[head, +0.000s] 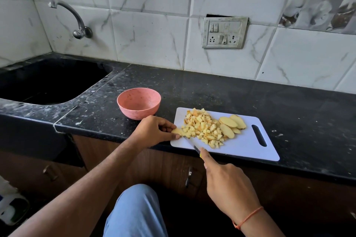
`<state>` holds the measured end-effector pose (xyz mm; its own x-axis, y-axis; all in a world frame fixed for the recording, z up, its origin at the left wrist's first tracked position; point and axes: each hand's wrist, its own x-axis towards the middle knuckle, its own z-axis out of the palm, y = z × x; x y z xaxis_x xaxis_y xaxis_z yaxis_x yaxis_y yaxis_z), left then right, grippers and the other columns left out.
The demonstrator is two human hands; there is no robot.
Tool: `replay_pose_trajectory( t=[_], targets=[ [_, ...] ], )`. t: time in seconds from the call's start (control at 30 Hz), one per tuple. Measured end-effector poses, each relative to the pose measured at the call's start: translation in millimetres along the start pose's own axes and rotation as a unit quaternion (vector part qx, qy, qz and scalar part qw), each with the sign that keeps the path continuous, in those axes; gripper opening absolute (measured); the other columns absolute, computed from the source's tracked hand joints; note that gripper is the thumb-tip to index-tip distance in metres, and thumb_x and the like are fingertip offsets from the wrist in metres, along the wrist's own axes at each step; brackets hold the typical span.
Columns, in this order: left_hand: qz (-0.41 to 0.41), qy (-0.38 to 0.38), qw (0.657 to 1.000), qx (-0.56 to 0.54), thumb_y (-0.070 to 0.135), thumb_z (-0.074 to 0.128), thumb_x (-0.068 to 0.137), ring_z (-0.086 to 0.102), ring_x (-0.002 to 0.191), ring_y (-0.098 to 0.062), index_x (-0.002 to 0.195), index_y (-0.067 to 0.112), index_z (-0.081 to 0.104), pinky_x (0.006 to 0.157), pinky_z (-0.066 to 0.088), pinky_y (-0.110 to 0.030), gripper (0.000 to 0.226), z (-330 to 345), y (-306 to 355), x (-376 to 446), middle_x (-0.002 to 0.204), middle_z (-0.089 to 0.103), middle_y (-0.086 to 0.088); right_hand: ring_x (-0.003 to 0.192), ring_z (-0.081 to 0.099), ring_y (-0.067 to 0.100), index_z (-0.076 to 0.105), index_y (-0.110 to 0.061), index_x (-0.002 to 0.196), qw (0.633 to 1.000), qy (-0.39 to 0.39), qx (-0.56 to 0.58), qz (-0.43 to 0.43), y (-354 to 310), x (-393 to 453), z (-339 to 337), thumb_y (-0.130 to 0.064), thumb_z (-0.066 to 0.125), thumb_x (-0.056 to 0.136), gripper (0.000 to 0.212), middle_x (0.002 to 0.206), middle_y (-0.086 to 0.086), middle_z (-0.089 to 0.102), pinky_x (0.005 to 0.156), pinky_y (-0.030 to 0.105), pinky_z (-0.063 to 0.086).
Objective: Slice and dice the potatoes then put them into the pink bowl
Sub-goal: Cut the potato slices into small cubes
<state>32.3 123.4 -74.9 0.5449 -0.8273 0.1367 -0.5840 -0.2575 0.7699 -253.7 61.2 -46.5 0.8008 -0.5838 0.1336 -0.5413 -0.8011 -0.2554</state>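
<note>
So the black speckled granite countertop [221,90] takes up most of the view, with a dark sink [48,81] sunk into it on the left and a curved metal tap [77,19] sticking out of the marble-look wall tiles above it. There's a grubby switch and socket plate [224,32] on the wall further right. A white plastic cutting board [248,146] sits at the front edge of the counter, handle slot on its right side. The pink bowl [138,102] is just left of the board's back corner, upright, nothing in it that I can see. On the board there's a big heap of diced potato [202,127], and a few potato slices [230,124] leaning against the pile's right side. Left hand [154,131] pinches one potato slice [177,131] flat at the board's left edge. Right hand [229,184] is wrapped round a knife [192,144], forefinger along the top, blade angled toward that slice. The handle is mostly hidden by the hand.
</note>
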Motion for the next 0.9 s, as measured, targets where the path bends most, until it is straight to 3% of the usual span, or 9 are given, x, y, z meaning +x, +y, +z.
replay_pose_trajectory(
  t=[0.2, 0.63, 0.9],
  targets=[
    [0.013, -0.034, 0.999, -0.005, 0.043, 0.098, 0.071, 0.071, 0.086, -0.01, 0.109, 0.03, 0.082, 0.073, 0.057, -0.018, 0.044, -8.8, -1.2, 1.2, 0.089, 0.077, 0.015, 0.051, 0.047, 0.012, 0.021, -0.043, 0.163, 0.998, 0.015, 0.061, -0.003, -4.8, 5.8, -1.0, -0.036, 0.037, 0.111, 0.054, 0.06, -0.008, 0.048, 0.043, 0.023, 0.029],
    [0.017, -0.034, 0.999, -0.009, 0.041, 0.096, 0.074, 0.073, 0.083, -0.003, 0.108, 0.028, 0.084, 0.073, 0.056, -0.017, 0.038, -9.1, -1.2, 0.2, 0.089, 0.079, 0.02, 0.056, 0.049, 0.009, 0.025, -0.04, 0.163, 0.998, 0.033, 0.048, 0.002, -7.1, 21.7, 2.0, -0.034, 0.036, 0.11, 0.054, 0.064, -0.01, 0.05, 0.045, 0.021, 0.027],
    [0.019, -0.033, 0.999, -0.013, 0.039, 0.095, 0.076, 0.072, 0.081, 0.003, 0.111, 0.028, 0.084, 0.071, 0.052, -0.012, 0.039, -10.4, 0.6, -2.9, 0.088, 0.079, 0.021, 0.066, 0.047, 0.008, 0.023, -0.035, 0.164, 0.998, 0.04, 0.052, -0.009, -27.6, 27.3, 5.2, -0.035, 0.035, 0.111, 0.055, 0.078, -0.01, 0.052, 0.046, 0.018, 0.025]
  ],
)
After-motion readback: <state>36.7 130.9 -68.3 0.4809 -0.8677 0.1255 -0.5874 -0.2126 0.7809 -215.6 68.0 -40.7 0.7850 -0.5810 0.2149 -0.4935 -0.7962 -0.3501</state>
